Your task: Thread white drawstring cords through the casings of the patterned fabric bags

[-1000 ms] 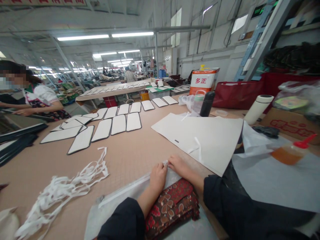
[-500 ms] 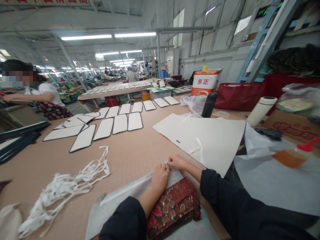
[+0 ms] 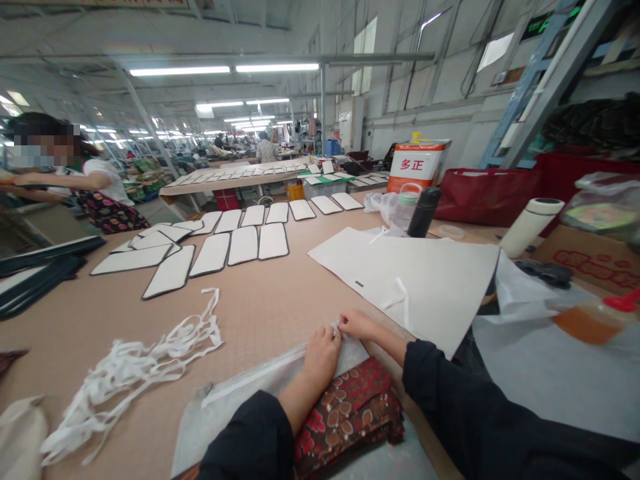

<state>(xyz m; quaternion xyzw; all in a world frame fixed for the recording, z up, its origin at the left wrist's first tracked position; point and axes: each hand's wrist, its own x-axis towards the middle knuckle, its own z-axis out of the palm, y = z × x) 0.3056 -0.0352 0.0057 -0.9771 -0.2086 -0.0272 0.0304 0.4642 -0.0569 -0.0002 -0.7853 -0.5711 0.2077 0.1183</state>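
A translucent whitish sheet [image 3: 200,427] lies at the table's near edge, with a white strip [image 3: 250,383] running along its upper side. At the sheet's far corner my left hand [image 3: 323,353] lies with fingers bent and closed over the edge. Right beside those fingertips, my right hand [image 3: 356,324] is closed in a pinch at the same corner. What sits between the fingertips is mostly hidden. Below the hands, a folded stack of red-brown floral fabric [image 3: 350,417] rests on the sheet, partly covered by my left forearm.
A tangle of white tape [image 3: 130,373] lies left. Dark-edged white panels [image 3: 243,247] stand in rows beyond. A large off-white sheet [image 3: 430,267], black bottle [image 3: 424,212], white thermos [image 3: 531,227] and squeeze bottle [image 3: 593,323] are right. A co-worker [image 3: 95,183] stands far left.
The whole view has shifted slightly right. Both hands keep nearly the same place and pose at the sheet's corner. The co-worker's arms have moved a little.
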